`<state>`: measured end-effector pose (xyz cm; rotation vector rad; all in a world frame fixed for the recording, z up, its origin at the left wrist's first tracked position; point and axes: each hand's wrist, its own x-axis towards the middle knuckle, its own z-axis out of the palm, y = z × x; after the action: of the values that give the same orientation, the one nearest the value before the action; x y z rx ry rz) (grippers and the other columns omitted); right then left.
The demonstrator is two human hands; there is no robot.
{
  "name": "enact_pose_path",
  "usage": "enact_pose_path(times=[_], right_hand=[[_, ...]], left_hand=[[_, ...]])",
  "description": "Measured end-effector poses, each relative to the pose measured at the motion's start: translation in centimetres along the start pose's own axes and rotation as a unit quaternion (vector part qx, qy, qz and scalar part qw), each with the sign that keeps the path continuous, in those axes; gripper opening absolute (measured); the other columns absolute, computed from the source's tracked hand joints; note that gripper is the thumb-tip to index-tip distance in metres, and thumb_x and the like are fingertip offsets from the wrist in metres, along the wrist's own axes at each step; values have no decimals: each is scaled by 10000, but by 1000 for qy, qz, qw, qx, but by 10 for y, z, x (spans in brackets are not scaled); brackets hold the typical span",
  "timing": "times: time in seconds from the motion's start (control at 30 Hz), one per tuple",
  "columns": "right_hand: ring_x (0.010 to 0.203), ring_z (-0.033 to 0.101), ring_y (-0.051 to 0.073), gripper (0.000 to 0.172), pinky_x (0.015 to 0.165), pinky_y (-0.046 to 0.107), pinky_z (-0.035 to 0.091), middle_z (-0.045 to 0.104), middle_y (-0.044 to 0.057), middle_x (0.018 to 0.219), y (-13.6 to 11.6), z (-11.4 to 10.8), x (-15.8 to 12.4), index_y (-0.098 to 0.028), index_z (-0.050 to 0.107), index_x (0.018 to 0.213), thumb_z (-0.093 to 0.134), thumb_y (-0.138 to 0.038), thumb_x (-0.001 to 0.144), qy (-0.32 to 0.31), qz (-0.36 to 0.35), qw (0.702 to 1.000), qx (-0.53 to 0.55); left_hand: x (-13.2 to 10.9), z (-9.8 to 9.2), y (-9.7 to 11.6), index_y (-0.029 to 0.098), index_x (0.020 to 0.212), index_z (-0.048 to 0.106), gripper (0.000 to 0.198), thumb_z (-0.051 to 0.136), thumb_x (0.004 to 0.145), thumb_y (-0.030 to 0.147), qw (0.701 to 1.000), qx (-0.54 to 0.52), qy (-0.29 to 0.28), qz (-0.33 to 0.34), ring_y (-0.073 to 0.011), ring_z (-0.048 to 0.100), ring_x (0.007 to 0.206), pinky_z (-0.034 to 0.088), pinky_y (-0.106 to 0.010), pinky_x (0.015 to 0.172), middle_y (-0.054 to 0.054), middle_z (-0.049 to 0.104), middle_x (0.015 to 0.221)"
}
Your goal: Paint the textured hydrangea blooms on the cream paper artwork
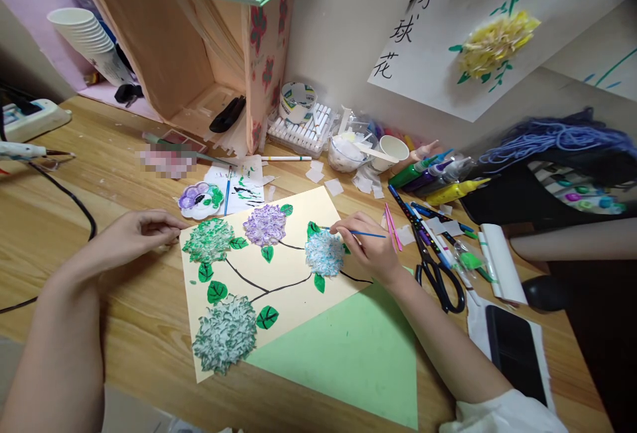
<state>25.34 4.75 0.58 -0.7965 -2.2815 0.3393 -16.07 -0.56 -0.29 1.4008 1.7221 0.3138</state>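
Note:
A cream sheet [293, 287] lies on the wooden table with several paper-tuft flowers, black stems and green leaves on it. My right hand [365, 244] is closed on a thin blue paintbrush [371, 235], its tip at the blue-white flower [324, 252]. My left hand [137, 231] rests at the sheet's left edge beside the green-white flower [208, 241], fingers curled and pinched together; what they hold, if anything, I cannot make out. A purple flower [265, 224] sits at the top and a larger green-white flower [225, 333] at the bottom left.
A green sheet [358, 353] lies under the cream one. Black scissors [438, 274], pens and glue bottles [438, 178] lie to the right, with a phone [515, 353]. A flower-shaped palette [200, 199], marker box [301, 131], cups [393, 151] and a cardboard shelf [199, 75] stand behind.

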Motion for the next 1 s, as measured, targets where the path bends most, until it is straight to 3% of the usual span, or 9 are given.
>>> enact_pose_path(times=[0.2, 0.5, 1.0], right_hand=[[687, 600, 169, 187, 628, 303, 488, 712, 32, 769, -2, -1, 1, -217, 630, 886, 458, -151, 919, -1, -3, 1000, 3], [736, 647, 169, 244, 682, 312, 499, 711, 26, 783, -2, -2, -1, -237, 643, 863, 416, -202, 945, 21, 70, 996, 47], [771, 653, 159, 268, 692, 296, 487, 711, 28, 793, 9, 3, -4, -213, 663, 801, 437, -181, 942, 14, 88, 995, 53]], left_hand=[[-1, 0, 2, 166, 979, 670, 507, 620, 681, 574, 1000, 6, 2, -2, -186, 628, 837, 507, -267, 785, -73, 698, 977], [-1, 0, 2, 167, 950, 673, 526, 614, 661, 603, 1000, 11, 0, 1, -206, 635, 827, 519, -285, 742, -77, 704, 946], [-1, 0, 0, 158, 940, 664, 506, 614, 678, 588, 1000, 10, -2, 6, -205, 630, 875, 513, -263, 765, -82, 698, 965]])
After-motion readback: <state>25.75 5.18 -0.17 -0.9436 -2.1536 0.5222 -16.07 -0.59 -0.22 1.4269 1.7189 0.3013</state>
